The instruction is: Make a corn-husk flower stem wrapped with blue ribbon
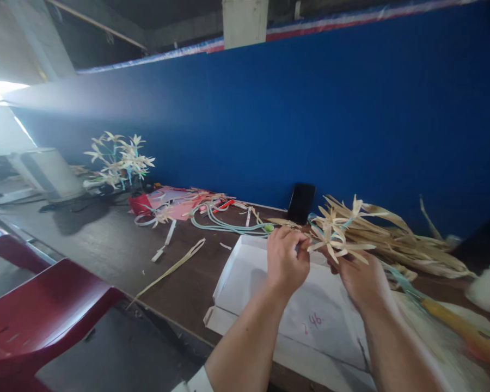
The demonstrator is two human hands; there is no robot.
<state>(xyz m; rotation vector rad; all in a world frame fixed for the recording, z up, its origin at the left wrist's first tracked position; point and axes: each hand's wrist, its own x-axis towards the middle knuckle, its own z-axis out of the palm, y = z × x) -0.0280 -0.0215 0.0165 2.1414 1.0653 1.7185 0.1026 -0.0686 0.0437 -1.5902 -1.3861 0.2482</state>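
Observation:
My right hand (365,280) is closed beneath a small spray of pale, dried-husk flowers (332,231), whose petals hide most of its fingers. Close by on the left, my left hand (288,258) has its fingers curled together in a pinch at the edge of the spray. A petal tip reaches its fingertips, but what lies between them is hidden. Both hands are above a shallow white cardboard box lid (245,277) with red handwriting on it. Just behind the flowers lies a heap of dried husks (404,247).
A black phone (301,202) leans against the blue partition (351,109). Looped pale-blue cord (212,223), pink paper (173,197) and husk strips (175,267) lie on the dark table (196,294). Finished-looking flowers (122,158) stand further left. A red chair (61,310) is at the table's front.

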